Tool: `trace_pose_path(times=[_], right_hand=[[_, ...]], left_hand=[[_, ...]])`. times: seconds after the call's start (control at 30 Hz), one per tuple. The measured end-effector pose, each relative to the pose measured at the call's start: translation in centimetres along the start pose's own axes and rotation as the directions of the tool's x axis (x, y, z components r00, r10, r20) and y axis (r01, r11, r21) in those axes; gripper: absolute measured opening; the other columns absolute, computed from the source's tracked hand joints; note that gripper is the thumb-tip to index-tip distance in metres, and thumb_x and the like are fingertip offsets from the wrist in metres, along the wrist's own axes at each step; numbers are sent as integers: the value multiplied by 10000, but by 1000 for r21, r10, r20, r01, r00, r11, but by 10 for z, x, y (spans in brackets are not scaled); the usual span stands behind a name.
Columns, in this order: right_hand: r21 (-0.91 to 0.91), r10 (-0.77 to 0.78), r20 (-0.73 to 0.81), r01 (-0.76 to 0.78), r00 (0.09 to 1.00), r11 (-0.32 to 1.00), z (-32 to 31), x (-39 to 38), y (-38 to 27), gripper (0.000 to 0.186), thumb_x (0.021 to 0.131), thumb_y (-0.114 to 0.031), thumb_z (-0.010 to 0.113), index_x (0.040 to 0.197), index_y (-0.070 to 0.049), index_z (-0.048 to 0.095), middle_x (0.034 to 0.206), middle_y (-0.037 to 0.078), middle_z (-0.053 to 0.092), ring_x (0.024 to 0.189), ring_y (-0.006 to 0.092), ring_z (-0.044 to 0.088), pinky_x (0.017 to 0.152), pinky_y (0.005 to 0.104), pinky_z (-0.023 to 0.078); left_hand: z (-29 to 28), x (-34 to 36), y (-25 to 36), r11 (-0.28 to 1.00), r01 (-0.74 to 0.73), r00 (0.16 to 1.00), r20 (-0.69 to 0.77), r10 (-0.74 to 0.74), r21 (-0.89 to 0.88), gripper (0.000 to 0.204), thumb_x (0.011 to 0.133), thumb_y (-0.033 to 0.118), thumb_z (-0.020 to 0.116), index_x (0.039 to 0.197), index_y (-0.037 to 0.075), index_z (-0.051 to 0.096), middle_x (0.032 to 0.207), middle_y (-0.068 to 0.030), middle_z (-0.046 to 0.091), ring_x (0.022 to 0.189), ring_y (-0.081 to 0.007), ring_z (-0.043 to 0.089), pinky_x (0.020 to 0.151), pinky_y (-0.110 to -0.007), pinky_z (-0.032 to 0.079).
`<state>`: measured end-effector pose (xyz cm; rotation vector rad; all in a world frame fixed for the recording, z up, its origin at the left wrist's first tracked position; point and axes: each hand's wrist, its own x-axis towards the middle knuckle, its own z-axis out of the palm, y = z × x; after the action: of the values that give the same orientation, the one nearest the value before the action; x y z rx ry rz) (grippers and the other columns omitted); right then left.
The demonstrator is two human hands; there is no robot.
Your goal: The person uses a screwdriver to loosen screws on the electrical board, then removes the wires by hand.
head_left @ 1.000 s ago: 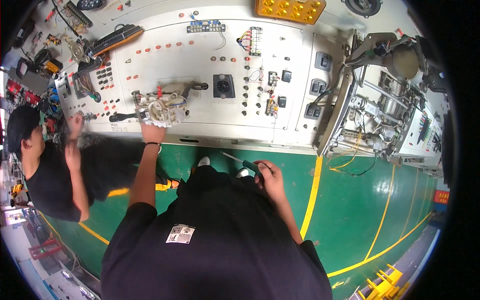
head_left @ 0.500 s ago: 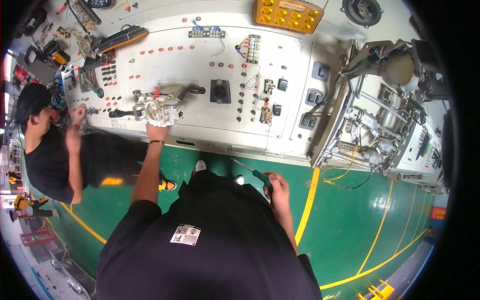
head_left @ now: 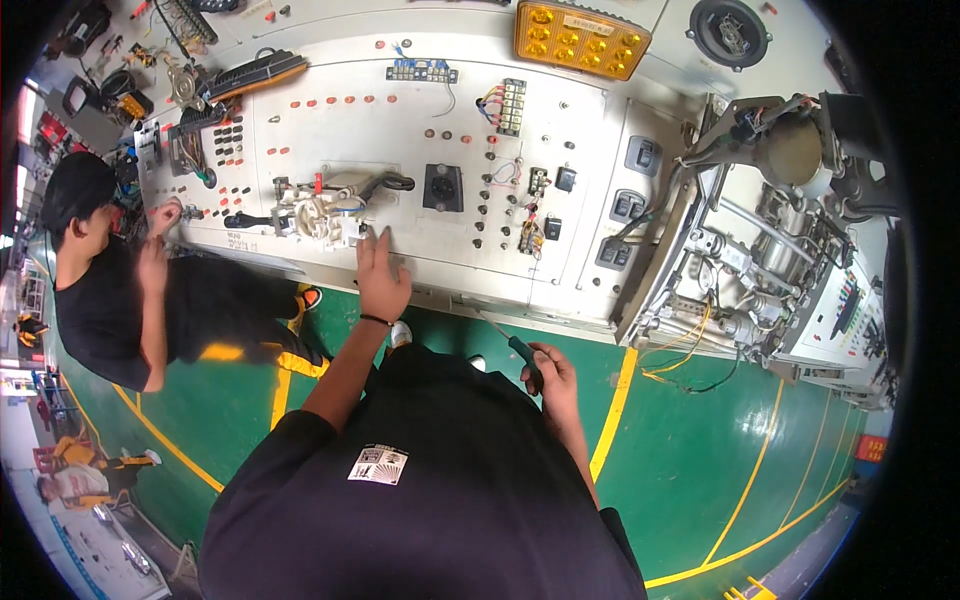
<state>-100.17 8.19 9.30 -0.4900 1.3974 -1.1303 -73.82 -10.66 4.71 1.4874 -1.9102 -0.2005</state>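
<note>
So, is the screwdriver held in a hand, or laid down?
Held: the screwdriver has its green handle in the right hand, which is closed around it; the thin shaft sticks out.

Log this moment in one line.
left hand: open, near white assembly | right hand: holds green-handled screwdriver | co-worker: beside panel

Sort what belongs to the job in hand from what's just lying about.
Probably part of the job:
green-handled screwdriver, held in the right grip
cream assembly, near the left grip

Apparently just lying about, untouched:
amber lamp
round black speaker
metal machinery, right side
</note>
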Motion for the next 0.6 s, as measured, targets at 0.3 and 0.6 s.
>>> trace_pose_path(times=[0.3,0.6], right_hand=[[42,-75,-1,75,997,996,-15,-6,-4,305,957,-150,491,1233,-50,572,666,14,533,527,73,428,489,211,342],[59,-78,18,76,997,995,-17,-26,-8,297,944,-152,483,1203,-61,595,687,23,522,551,87,424,507,210,327]], left_hand=[[3,18,42,925,112,951,309,6,-362,323,806,78,591,1122,15,604,1045,-171,649,982,-323,617,874,-391,489],[-26,44,83,922,-48,931,316,180,-385,215,879,84,569,1068,19,646,928,-143,693,847,-280,676,762,-338,527]])
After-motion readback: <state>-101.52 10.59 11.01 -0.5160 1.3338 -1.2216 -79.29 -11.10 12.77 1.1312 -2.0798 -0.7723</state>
